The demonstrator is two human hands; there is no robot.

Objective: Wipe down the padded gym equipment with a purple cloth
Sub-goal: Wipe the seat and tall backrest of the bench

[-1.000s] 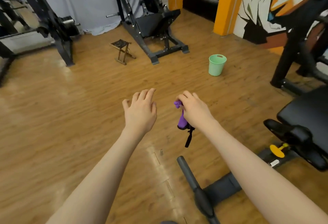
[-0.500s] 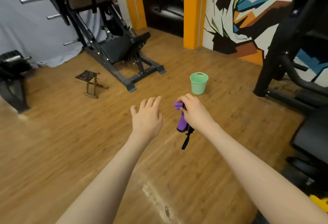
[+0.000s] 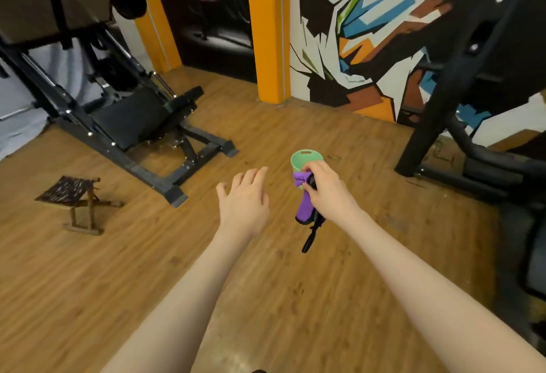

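Your purple cloth [image 3: 304,205] is bunched into a soft, crumpled wad, hanging out of the bottom of your right hand [image 3: 326,192] with a little tuft poking out the top by your thumb. It looks plush, like microfiber, held up in the air over the floor and in front of the green bucket. A thin black strap [image 3: 311,235] dangles below the same fist; can't tell what it belongs to.

Biggest thing around you is the wood-plank floor [image 3: 147,269], warm brown with a visible grain and a slight sheen. On the back wall there's a mural [image 3: 369,32] of sharp angular shards in black, white, blue, orange and green. To your left sits a black steel leg press machine [image 3: 124,112] with an angled padded seat and a boxy frame. On your right is another black machine frame [image 3: 461,91], tubular and matte. An orange square pillar [image 3: 270,32] stands between the two.

Smaller stuff: a low folding stool [image 3: 71,195] with a woven dark top and wooden legs, and the round green plastic bucket [image 3: 301,159], partly hidden behind your right fingers.

Your right fingers are curled tight around the cloth. Your left hand [image 3: 245,198] is loose and spread, palm down, holding nothing.
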